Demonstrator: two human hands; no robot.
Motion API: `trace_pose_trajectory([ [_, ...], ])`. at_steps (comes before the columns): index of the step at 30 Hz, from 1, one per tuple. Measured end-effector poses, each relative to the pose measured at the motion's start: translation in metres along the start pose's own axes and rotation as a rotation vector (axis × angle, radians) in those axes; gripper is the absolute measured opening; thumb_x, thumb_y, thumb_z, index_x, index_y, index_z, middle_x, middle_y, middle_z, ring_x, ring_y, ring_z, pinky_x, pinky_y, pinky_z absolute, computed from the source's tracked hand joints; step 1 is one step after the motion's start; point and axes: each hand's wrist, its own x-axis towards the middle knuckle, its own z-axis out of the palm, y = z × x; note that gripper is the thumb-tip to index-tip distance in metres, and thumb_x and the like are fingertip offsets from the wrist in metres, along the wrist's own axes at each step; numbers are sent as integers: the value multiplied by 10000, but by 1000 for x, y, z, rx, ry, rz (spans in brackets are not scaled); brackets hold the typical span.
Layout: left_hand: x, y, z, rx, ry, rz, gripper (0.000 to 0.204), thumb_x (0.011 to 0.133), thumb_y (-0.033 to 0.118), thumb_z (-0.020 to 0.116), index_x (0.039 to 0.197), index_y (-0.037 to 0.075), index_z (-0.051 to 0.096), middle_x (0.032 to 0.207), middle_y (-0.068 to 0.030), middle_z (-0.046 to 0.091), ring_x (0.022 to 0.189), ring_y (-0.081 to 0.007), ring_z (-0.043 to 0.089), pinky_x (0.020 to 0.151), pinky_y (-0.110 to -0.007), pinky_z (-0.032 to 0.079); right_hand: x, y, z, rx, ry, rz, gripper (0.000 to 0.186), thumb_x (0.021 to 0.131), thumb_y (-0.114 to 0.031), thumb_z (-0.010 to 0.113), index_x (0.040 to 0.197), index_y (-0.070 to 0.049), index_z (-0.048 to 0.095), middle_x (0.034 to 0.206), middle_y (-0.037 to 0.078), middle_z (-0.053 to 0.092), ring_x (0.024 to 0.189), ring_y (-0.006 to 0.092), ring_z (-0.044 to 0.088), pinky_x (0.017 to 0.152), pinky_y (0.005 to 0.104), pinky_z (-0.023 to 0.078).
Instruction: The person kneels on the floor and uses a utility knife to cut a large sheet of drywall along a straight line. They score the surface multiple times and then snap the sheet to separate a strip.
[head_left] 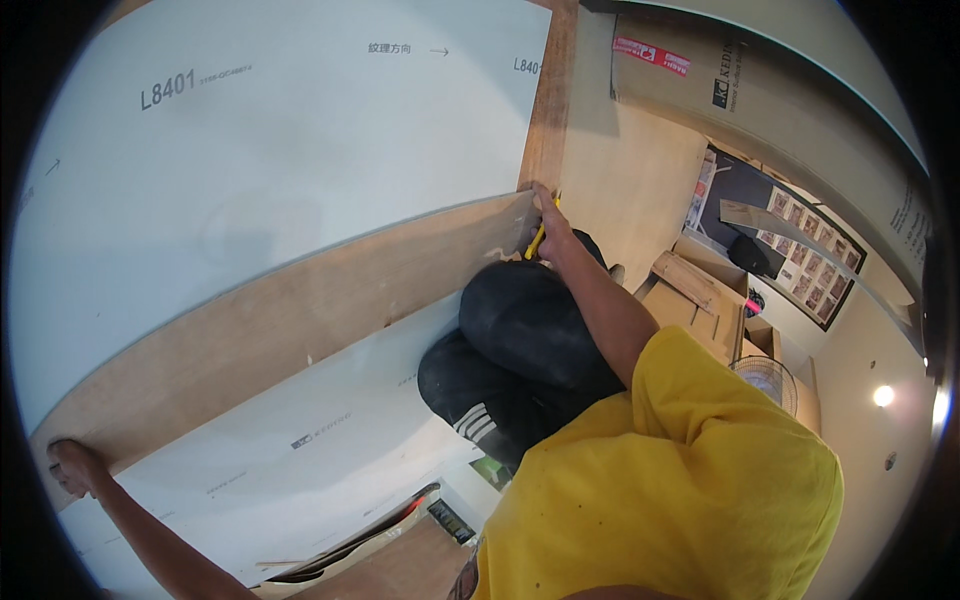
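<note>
A long brown wooden board [290, 300] lies slantwise across a large white-faced sheet [330, 130]. At its far-left end my left hand [78, 468] is closed over the edge, its fingers partly hidden. My right hand [550, 222] is at the board's other end, close to the sheet's right edge. A slim yellow tool [536, 243] is held in that right hand; its kind is not clear, and its tip is hidden. My bent knees, in black trousers, rest on the white surface [350, 390] on the near side of the board.
A brown cardboard box [680, 90] stands at the upper right. Farther right are wooden boxes [690, 300], a fan [765, 380] and a dark board with pictures [810, 250]. Near the lower edge lies a brown panel [400, 565] beside a dark opening.
</note>
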Motion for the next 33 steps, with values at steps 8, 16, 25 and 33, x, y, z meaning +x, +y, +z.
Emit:
trace_pose_trajectory([
  [8,36,-35,28,131,32,308,806,908,665,364,1437,59,418,1450,-219,426,1357,-445,357,1062,-644,331,11,7,-1,53,-11,3,884,670,-678,781,1295,-99,547,1283,82,505,930,214,458,863,409,423],
  [16,-1,-9,6,-4,-10,136,831,903,688,360,1462,75,377,1486,-170,402,1376,-423,338,1080,-652,303,-2,-4,-3,-31,-17,13,851,728,-643,764,1318,-82,518,1295,143,538,1110,307,533,881,504,460],
  [25,8,-14,17,-12,11,90,758,917,635,327,1447,101,419,1489,-185,402,1379,-439,344,1073,-690,293,15,-8,-16,-166,-63,16,1041,718,-688,749,1429,-16,394,1238,120,466,1018,231,465,875,422,469],
  [33,4,-24,12,205,101,139,683,970,573,336,1440,88,441,1435,-207,464,1282,-421,473,990,-671,399,68,3,-33,-214,-241,-62,900,801,-725,634,1407,-89,440,1333,162,514,1166,304,527,1001,436,450],
])
